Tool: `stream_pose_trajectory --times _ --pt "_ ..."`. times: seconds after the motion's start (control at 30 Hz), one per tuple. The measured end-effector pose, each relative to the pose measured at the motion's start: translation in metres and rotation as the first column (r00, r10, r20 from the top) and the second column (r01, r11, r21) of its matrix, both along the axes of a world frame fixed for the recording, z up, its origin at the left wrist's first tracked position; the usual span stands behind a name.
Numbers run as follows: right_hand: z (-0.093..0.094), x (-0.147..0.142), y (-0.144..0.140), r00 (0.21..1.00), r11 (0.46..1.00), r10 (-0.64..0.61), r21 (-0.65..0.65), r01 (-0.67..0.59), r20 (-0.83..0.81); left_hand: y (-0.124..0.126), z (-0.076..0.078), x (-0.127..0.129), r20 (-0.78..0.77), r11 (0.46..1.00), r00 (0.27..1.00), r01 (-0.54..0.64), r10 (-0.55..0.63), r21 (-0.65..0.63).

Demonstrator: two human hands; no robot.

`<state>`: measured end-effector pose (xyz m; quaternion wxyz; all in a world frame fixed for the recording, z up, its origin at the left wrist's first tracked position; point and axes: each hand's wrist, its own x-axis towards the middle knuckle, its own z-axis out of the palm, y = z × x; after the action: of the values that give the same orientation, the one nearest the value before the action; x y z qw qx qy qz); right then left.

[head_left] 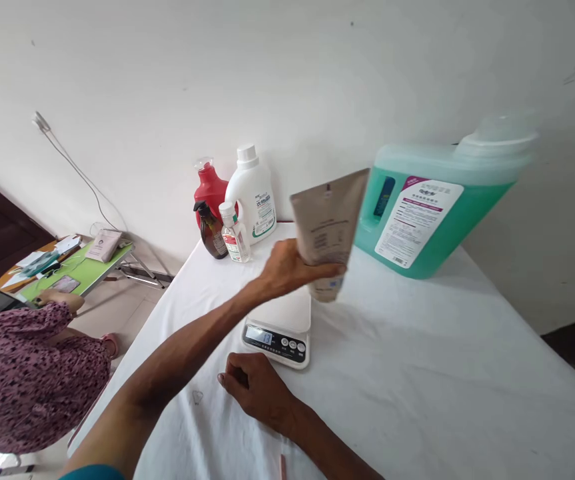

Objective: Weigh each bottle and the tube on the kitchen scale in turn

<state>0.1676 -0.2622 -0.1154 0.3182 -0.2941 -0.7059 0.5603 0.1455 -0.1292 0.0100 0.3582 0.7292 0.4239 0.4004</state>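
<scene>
My left hand [292, 270] is wrapped round a beige squeeze tube [330, 220]. The tube is held above the table, slightly tilted, with its wide flat end up. Partly beneath that hand lies a white kitchen scale [274, 333], its small display lit and its back part hidden by my hand and the tube. My right hand [260, 393] rests on the white cloth just in front of the scale, fingers curled in and nothing visible in them.
A red bottle [210, 187], a white detergent bottle [254, 193], a brown pump bottle [212, 233] and a small clear bottle [236, 237] stand by the wall. A large green-liquid jug [432, 213] stands right. A person [37, 380] sits left beside a green table [92, 267].
</scene>
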Motion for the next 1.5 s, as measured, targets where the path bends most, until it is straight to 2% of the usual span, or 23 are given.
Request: stream_pose_trajectory --times 0.1,0.23,0.4,0.7,0.8,0.9,1.0,1.1,1.2,1.5 --pt "0.0 0.0 0.0 1.0 0.999 -0.015 0.03 0.015 0.003 -0.002 0.009 -0.043 -0.039 1.0 0.999 0.008 -0.007 0.025" --pt "-0.001 -0.001 0.0 1.0 0.999 -0.024 0.047 0.023 0.02 -0.01 0.001 -0.074 -0.059 0.996 0.995 -0.081 0.08 -0.027" --pt "-0.004 -0.001 0.002 0.999 0.998 -0.036 0.059 0.034 0.031 -0.013 -0.013 -0.08 -0.065 0.995 0.994 -0.087 0.083 -0.052" --pt "-0.002 -0.001 0.001 0.999 0.997 -0.033 0.068 0.03 0.039 -0.014 -0.017 -0.087 -0.069 0.999 0.997 -0.032 0.029 -0.04" --pt "0.001 0.0 0.001 0.999 0.996 -0.029 0.085 0.027 0.032 -0.012 -0.033 -0.096 0.129 0.995 0.987 -0.096 0.097 -0.009" --pt "0.001 0.001 0.002 0.999 0.994 -0.027 0.109 0.023 0.035 -0.005 -0.06 -0.103 0.316 0.959 0.905 -0.272 0.284 -0.083" --pt "0.0 0.001 0.001 0.999 0.992 -0.019 0.127 0.015 0.028 0.002 -0.091 -0.108 0.377 0.904 0.823 -0.367 0.425 -0.218" --pt "-0.001 0.0 0.0 1.0 0.989 -0.006 0.145 0.004 0.019 0.008 -0.113 -0.11 0.372 0.885 0.807 -0.375 0.458 -0.276" --pt "-0.001 0.0 -0.001 1.0 0.987 -0.002 0.16 -0.003 0.028 0.01 -0.121 -0.112 0.337 0.897 0.837 -0.358 0.431 -0.258" --pt "0.001 0.003 -0.001 0.999 0.989 0.014 0.143 -0.021 0.052 0.012 -0.125 -0.113 0.246 0.917 0.89 -0.335 0.383 -0.217"
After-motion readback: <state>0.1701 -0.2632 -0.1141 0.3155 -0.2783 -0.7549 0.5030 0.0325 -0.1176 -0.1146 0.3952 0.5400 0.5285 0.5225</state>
